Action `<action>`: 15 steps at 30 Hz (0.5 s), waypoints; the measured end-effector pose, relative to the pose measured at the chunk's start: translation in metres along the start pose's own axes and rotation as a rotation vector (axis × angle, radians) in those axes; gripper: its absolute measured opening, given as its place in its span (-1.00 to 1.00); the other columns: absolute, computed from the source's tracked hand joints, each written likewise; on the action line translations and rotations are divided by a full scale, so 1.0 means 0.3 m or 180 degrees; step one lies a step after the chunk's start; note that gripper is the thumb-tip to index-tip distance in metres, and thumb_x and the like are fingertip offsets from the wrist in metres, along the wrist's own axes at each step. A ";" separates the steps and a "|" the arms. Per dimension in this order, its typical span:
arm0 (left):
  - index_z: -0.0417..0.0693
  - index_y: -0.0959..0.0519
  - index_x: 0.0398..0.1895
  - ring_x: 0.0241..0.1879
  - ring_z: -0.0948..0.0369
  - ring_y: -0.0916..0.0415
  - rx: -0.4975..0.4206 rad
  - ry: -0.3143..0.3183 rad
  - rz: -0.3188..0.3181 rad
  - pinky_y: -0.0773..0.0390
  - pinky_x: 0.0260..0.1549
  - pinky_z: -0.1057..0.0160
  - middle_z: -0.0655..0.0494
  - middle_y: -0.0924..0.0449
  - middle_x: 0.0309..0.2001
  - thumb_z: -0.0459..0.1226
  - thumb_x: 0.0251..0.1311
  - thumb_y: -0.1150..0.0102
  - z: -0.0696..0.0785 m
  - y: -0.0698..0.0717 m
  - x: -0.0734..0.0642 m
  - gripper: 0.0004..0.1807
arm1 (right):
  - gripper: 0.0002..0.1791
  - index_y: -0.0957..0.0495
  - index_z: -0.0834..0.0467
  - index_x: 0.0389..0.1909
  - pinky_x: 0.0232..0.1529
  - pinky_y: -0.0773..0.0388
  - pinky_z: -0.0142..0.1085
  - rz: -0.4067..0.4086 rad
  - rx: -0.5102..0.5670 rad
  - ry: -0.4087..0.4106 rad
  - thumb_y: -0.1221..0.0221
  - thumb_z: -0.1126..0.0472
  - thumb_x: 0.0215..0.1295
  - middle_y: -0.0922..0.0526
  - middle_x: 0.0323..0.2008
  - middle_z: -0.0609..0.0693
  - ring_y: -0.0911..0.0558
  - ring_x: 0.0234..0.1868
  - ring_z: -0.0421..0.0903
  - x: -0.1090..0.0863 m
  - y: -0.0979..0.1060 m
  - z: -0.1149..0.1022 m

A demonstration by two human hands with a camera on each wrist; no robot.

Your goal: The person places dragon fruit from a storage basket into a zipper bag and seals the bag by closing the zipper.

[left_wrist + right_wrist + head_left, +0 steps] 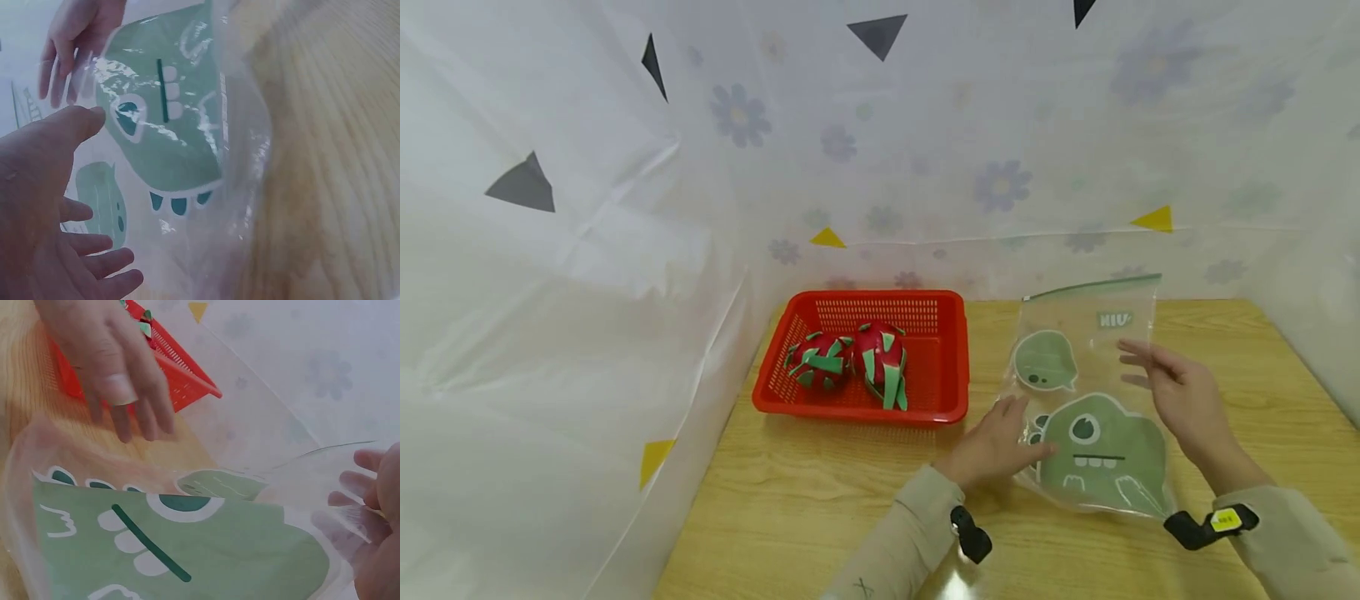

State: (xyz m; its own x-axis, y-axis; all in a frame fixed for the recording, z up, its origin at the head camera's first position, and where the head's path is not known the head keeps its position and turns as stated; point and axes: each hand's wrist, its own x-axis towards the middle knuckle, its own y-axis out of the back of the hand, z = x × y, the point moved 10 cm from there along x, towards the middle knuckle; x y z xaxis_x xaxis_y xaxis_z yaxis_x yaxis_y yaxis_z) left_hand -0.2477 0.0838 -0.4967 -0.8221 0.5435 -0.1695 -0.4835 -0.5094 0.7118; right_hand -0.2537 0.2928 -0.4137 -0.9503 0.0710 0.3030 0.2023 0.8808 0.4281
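Observation:
A clear zip-top plastic bag [1101, 446] with green monster prints stands tilted at the right side of the table, its green zip edge [1093, 286] uppermost. My left hand [996, 442] is at the bag's lower left side, fingers spread and thumb over the printed front. On the other side, my right hand [1187, 404] has its fingers extended at the bag's upper right edge. In the right wrist view, some fingers of the right hand [375, 519] show through the plastic. Neither hand is curled round the bag.
Left of the bag, a red plastic basket [957, 358] holds two red and green dragon fruits [880, 354]. Beneath everything is a wood-grain table [760, 500]. White sheeting [940, 125] with flower prints and coloured triangles rises behind and at the sides.

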 end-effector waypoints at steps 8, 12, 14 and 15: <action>0.19 -0.14 0.51 0.31 0.17 -0.43 -0.1000 -0.0200 0.0251 -0.51 0.23 0.18 0.10 -0.35 0.41 0.08 0.35 -0.08 0.090 0.098 0.052 -0.28 | -0.55 -0.65 0.10 0.12 -0.88 -0.09 -0.43 0.0628 -0.0493 0.0515 0.14 0.41 0.49 -0.56 0.03 -0.59 -0.58 -0.21 -0.69 -0.039 0.053 -0.112; 0.16 -0.10 0.54 0.24 0.22 -0.50 -0.1480 0.0097 0.0266 -0.56 0.16 0.20 0.15 -0.39 0.38 0.16 0.36 -0.01 0.112 0.134 0.061 -0.24 | -0.48 -0.71 0.09 0.02 -0.81 0.01 -0.47 0.0883 -0.0659 0.0934 0.16 0.51 0.40 -0.60 0.01 -0.50 -0.49 -0.32 -0.73 -0.062 0.060 -0.180; 0.11 -0.11 0.53 0.18 0.19 -0.56 -0.1869 0.0096 0.0273 -0.59 0.13 0.18 0.09 -0.47 0.31 0.13 0.40 0.02 0.137 0.154 0.069 -0.27 | -0.47 -0.73 0.11 -0.02 -0.75 0.04 -0.50 0.0983 -0.0774 0.1186 0.16 0.55 0.35 -0.67 0.01 -0.32 -0.35 -0.44 -0.71 -0.079 0.056 -0.216; 0.09 -0.13 0.52 0.15 0.16 -0.59 -0.2071 0.0098 0.0263 -0.60 0.12 0.18 0.05 -0.51 0.28 0.12 0.42 0.03 0.149 0.164 0.072 -0.29 | -0.47 -0.74 0.13 -0.05 -0.71 0.04 -0.52 0.1034 -0.0835 0.1314 0.16 0.56 0.33 -0.70 0.00 -0.21 -0.30 -0.44 -0.69 -0.089 0.053 -0.232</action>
State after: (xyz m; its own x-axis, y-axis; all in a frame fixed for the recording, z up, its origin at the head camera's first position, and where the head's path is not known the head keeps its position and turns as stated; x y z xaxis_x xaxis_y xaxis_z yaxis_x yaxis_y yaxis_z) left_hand -0.2758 0.1004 -0.4348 -0.8678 0.4709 -0.1584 -0.4936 -0.8534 0.1674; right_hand -0.2086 0.2724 -0.3556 -0.6697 0.0835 0.7380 0.5697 0.6952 0.4383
